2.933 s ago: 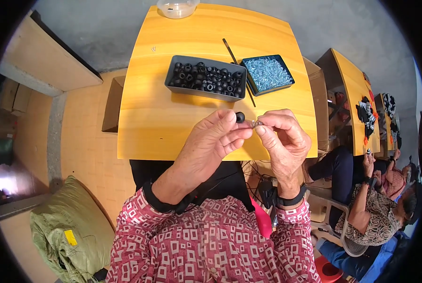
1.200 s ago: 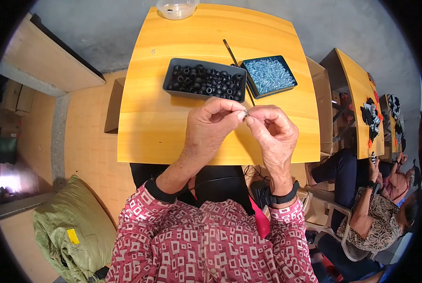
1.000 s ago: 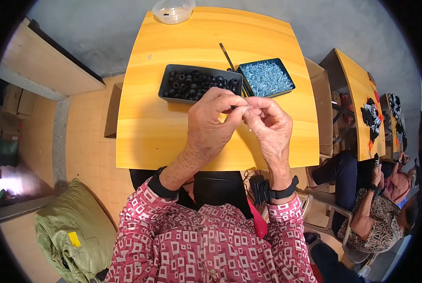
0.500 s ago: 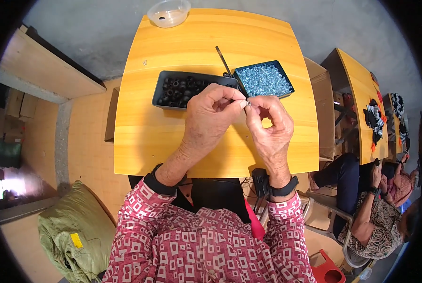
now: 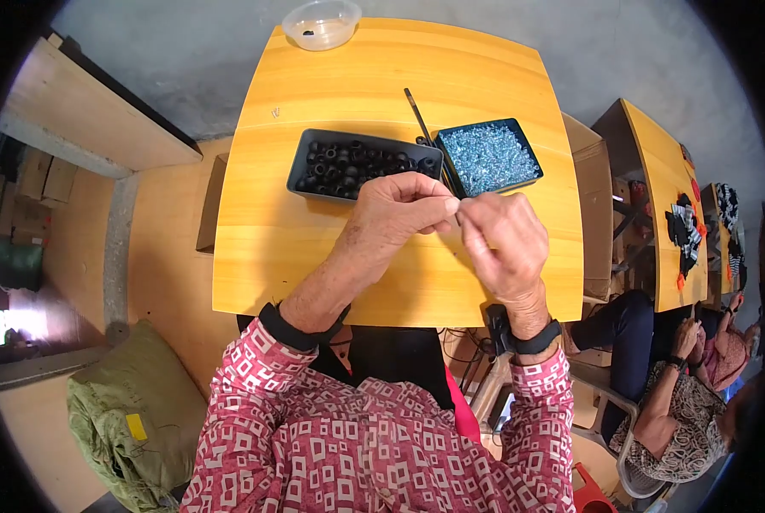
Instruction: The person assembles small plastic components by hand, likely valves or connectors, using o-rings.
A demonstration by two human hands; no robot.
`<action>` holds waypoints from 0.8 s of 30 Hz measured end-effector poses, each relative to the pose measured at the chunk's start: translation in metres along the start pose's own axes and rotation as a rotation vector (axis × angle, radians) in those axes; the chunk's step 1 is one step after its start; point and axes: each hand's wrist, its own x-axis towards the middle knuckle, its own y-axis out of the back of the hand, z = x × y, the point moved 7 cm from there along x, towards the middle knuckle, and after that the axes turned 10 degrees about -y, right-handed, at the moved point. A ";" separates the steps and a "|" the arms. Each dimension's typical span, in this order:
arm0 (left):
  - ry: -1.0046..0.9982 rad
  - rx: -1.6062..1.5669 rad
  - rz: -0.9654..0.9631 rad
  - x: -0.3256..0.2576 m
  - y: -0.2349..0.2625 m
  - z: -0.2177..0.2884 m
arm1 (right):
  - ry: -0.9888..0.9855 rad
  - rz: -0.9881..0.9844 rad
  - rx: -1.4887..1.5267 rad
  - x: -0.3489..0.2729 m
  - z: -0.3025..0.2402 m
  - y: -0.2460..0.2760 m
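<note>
**Both pinches closed, contents unseen**

Head view: the left hand (image 5: 392,215) and right hand (image 5: 509,245) are held above the table (image 5: 382,68), thumb and forefinger pressed together on each; whether anything is gripped cannot be told. Black beads (image 5: 341,169) are contained in a grey box (image 5: 321,196), clear beads (image 5: 487,156) in a dark tray (image 5: 506,187).

Looked down from the wearer's head, as the left of two side-by-side fisheyes, and faced out over the tabletop (image 5: 348,85). Sat fairly near, above the left hand (image 5: 395,209) and right hand (image 5: 510,248). Caught the patterned shirt (image 5: 382,445) along the lower edge, the grey wall (image 5: 587,51) at the top and a second tabletop (image 5: 658,162) off to the right.
</note>
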 end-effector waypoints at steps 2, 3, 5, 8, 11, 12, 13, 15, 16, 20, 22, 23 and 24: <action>-0.011 -0.023 0.006 0.004 -0.005 0.003 | -0.113 0.006 0.108 0.004 0.011 0.001; -0.022 -0.042 0.008 0.007 -0.008 0.004 | -0.233 -0.038 0.161 0.008 0.018 -0.001; -0.086 0.072 0.023 0.017 -0.006 0.005 | -0.381 -0.097 0.233 0.013 0.029 -0.006; -0.200 0.242 0.087 0.022 -0.005 0.016 | -0.507 -0.162 0.286 0.018 0.049 -0.011; -0.223 0.241 0.098 0.017 0.004 0.018 | -0.483 -0.263 -0.020 0.027 0.082 -0.014; -0.194 0.186 0.057 0.014 0.005 0.015 | -0.397 -0.351 -0.238 0.029 0.088 -0.018; -0.193 0.182 0.055 0.010 0.004 0.017 | -0.398 -0.352 -0.242 0.035 0.093 -0.021; -0.085 0.005 0.046 -0.001 -0.001 0.013 | -0.269 -0.310 -0.388 0.047 0.093 -0.025; -0.086 0.004 0.046 -0.005 0.000 0.013 | -0.268 -0.309 -0.389 0.052 0.095 -0.032; 0.033 -0.222 0.081 -0.020 0.004 0.008 | -0.206 -0.611 -0.345 0.044 0.098 -0.078; 0.011 -0.293 0.090 -0.024 0.007 0.009 | -0.230 -0.593 -0.302 0.043 0.101 -0.081; 0.012 -0.295 0.093 -0.026 0.009 0.008 | -0.227 -0.585 -0.279 0.044 0.098 -0.078; 0.003 -0.289 0.092 -0.028 0.012 0.007 | -0.226 -0.589 -0.278 0.043 0.097 -0.078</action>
